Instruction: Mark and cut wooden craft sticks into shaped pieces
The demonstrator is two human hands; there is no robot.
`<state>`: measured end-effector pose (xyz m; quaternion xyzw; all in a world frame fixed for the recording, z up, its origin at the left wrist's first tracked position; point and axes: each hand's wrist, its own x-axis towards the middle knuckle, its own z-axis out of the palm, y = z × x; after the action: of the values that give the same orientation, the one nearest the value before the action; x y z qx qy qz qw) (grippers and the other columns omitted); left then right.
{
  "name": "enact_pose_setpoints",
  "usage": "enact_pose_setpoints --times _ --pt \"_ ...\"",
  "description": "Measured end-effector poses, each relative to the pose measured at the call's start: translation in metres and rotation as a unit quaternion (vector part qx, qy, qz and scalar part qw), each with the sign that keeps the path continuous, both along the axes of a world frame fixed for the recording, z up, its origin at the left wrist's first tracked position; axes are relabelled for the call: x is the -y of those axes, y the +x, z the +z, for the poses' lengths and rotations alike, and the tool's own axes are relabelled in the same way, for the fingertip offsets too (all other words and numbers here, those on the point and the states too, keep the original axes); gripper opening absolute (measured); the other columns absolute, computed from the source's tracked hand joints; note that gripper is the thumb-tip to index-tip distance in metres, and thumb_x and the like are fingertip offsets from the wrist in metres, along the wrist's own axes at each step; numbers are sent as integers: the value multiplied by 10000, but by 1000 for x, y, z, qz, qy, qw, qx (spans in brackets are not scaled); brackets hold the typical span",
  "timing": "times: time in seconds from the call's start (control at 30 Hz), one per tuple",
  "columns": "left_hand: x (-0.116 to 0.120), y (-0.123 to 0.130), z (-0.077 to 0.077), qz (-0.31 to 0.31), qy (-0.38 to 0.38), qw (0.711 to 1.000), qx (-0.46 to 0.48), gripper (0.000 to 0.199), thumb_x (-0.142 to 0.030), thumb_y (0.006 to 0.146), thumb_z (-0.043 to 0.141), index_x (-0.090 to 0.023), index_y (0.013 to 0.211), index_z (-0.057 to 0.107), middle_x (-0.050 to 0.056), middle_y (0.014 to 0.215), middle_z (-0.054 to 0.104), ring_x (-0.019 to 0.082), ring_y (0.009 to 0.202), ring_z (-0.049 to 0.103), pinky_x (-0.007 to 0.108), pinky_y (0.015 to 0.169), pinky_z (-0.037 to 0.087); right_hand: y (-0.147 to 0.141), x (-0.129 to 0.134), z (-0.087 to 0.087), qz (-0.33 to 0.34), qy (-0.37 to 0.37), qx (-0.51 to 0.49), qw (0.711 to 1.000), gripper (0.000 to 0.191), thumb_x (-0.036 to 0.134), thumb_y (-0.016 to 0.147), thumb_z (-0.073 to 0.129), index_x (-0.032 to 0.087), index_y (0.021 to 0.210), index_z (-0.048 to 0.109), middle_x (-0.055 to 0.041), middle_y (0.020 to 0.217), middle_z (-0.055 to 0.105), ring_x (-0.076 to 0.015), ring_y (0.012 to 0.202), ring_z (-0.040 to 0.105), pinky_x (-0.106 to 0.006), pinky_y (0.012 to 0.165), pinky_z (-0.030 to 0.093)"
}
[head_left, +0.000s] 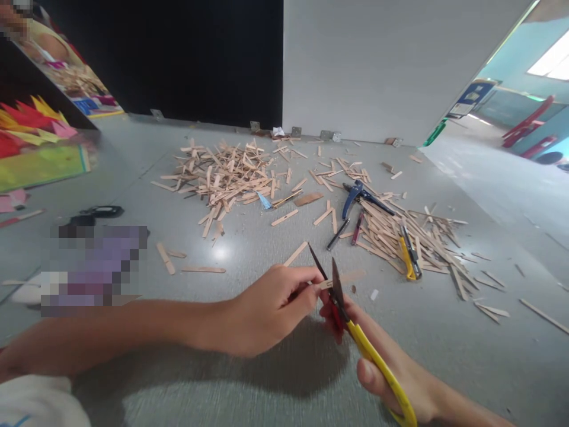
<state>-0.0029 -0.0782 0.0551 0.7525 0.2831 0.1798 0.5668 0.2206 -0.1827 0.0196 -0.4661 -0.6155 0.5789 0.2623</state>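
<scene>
Between thumb and fingers, my left hand (271, 305) pinches one end of a wooden craft stick (351, 277), which points to the right. A small dark outline shows on the stick beside my fingertips. My right hand (395, 367) grips a pair of scissors (367, 347) with yellow handles and dark blades. The blades are spread apart, and the stick lies across them close to my left fingertips. Something red (336, 320) shows by the fingers of my right hand, below the blades. Just beyond my left hand, another craft stick (296, 254) lies on the table.
A big heap of craft sticks (222, 178) lies at centre-left, a second pile (391, 231) at right. Near that pile are a blue clamp-like tool (354, 196), a yellow cutter knife (409, 255) and pens (338, 233). A dark and white panel (355, 71) stands behind. A person (48, 44) is at upper left.
</scene>
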Motion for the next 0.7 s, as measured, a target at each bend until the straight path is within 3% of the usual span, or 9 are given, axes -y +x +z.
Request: enact_pose_setpoints --times 0.27,0.5,0.7 --pt "0 -3 -1 -14 25 1000 -5 279 -295 1054 430 -203 893 638 -33 716 565 133 608 456 241 593 378 0 -2 2 -8 9 5 1000 979 913 884 516 186 1537 551 -239 1398 644 -391 1272 652 -537 1081 554" --pt "0 -3 -1 -11 21 1000 9 284 -314 1072 425 -202 924 640 -22 792 633 134 665 524 240 658 422 -3 -3 4 -11 24 10 1000 936 921 882 503 193 1463 606 -208 1306 669 -366 1193 664 -507 1045 567" --pt "1 -4 -2 -12 27 1000 9 273 -287 1074 429 -192 936 644 -35 776 627 115 627 498 226 622 400 -3 -4 4 -3 9 3 1000 1000 931 877 499 164 1518 545 -238 1363 650 -386 1278 642 -540 1094 541"
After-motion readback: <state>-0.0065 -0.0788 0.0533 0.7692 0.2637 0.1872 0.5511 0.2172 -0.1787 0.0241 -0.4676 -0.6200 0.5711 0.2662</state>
